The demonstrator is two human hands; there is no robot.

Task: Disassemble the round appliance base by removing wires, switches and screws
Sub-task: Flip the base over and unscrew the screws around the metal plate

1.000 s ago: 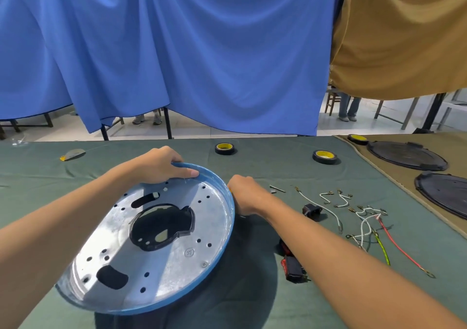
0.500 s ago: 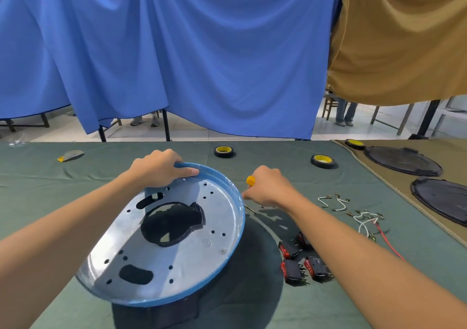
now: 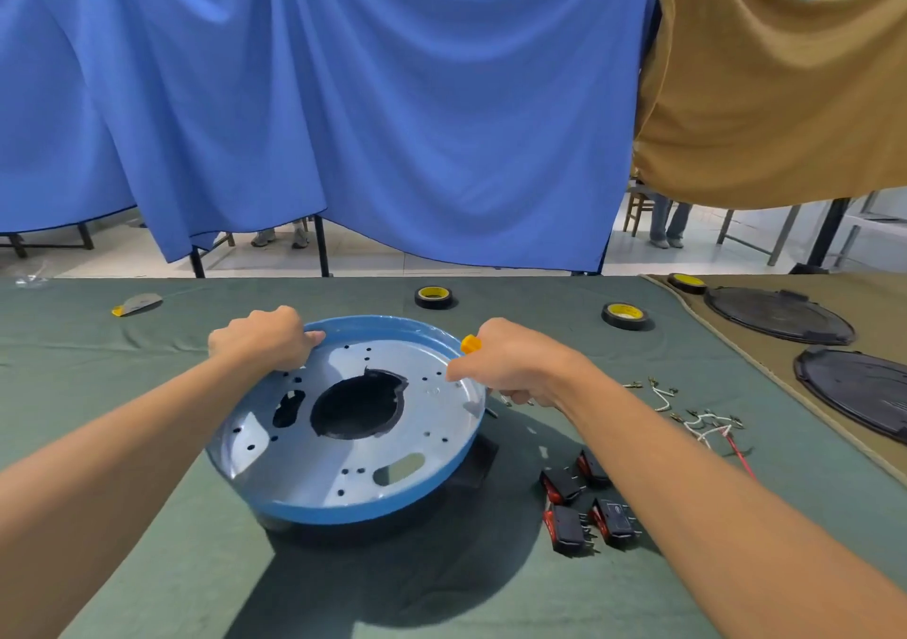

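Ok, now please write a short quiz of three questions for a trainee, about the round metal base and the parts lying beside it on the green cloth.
1. True or false: the left hand grips the rim of the round blue-rimmed metal base.
2. What does the right hand hold? A) a yellow-handled screwdriver B) a roll of black tape C) a red wire
3. How many black-and-red rocker switches lie on the green cloth to the right of the base?

Key: 1 true; 2 A; 3 four.
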